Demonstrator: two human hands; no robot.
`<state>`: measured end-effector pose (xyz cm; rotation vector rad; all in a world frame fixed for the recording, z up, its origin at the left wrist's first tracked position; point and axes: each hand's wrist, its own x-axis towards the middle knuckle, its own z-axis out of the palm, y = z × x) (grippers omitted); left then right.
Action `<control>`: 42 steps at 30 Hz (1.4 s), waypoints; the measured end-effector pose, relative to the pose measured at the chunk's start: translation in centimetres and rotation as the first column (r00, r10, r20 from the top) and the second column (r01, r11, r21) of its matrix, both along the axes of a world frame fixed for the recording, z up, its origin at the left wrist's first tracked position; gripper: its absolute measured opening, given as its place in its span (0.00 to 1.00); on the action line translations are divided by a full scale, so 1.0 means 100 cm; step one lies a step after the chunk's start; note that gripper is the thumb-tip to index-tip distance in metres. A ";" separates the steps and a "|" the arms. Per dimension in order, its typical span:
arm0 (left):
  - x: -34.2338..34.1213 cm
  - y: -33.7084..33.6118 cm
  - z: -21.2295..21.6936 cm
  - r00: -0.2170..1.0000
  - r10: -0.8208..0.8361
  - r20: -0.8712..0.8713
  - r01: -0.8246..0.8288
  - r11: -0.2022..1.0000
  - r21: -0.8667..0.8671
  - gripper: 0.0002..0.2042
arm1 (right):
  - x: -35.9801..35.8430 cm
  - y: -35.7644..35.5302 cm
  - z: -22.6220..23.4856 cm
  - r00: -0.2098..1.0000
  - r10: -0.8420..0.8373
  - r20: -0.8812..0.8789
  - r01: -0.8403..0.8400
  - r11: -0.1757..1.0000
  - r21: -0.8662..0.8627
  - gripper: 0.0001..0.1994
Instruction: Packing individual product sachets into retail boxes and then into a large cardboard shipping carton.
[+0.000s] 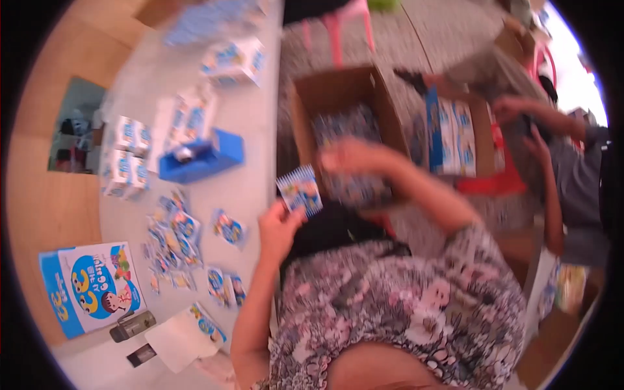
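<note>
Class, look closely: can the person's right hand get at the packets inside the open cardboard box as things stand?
Probably yes: the right hand is over the open cardboard box, flaps open, with nothing between it and the packets.

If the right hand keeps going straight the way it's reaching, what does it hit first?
Most likely the heap of small packets inside the open cardboard box. The right hand is blurred and points up-left over the box's opening, with nothing visible in between; depth is unclear, so it may already be touching them.

A small blue-and-white packet [299,189] is held at centre; a blue-and-white flat box [91,286] is seen at eight o'clock, and an open brown carton [338,97] at twelve.
</note>
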<state>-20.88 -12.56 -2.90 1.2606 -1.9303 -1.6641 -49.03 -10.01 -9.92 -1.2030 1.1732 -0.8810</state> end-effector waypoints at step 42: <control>0.279 0.247 0.199 0.324 0.945 -0.040 -0.239 0.041 -0.970 0.09 | 0.257 -0.005 0.084 0.799 0.590 -0.116 -0.552 0.643 -0.530 0.16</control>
